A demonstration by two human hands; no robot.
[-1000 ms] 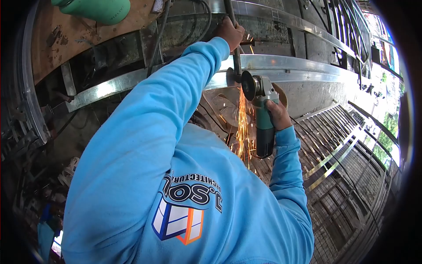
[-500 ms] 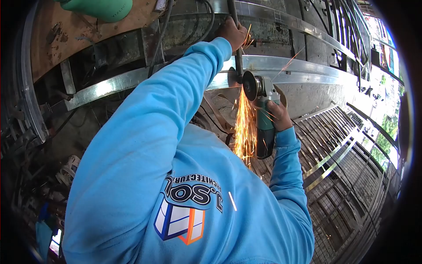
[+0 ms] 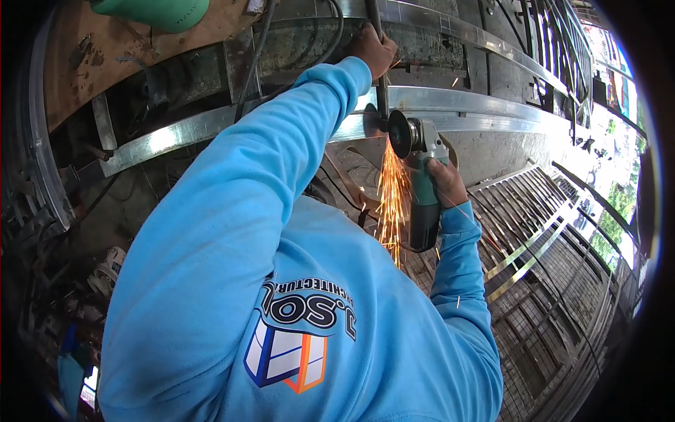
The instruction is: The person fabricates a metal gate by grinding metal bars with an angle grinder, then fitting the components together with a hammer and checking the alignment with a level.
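My left hand (image 3: 373,50) is wrapped round a dark metal bar (image 3: 383,95), which lies across a shiny metal beam (image 3: 450,102). My right hand (image 3: 448,181) grips the body of a green and black angle grinder (image 3: 424,193). The grinder's disc (image 3: 401,133) meets the bar near its lower end, though the exact contact spot is partly hidden. Orange sparks (image 3: 392,200) stream down from there towards the front of my blue sweatshirt (image 3: 351,260).
A brown board (image 3: 74,77) at the upper left carries a green container (image 3: 165,13). A cable (image 3: 256,63) hangs over the beams. Metal grilles (image 3: 534,260) lie at the right, and more metal frames (image 3: 555,42) stand at the upper right.
The spark stream is somewhat narrower and fewer sparks fly near my left hand. Both hands and the grinder stay in nearly the same place.
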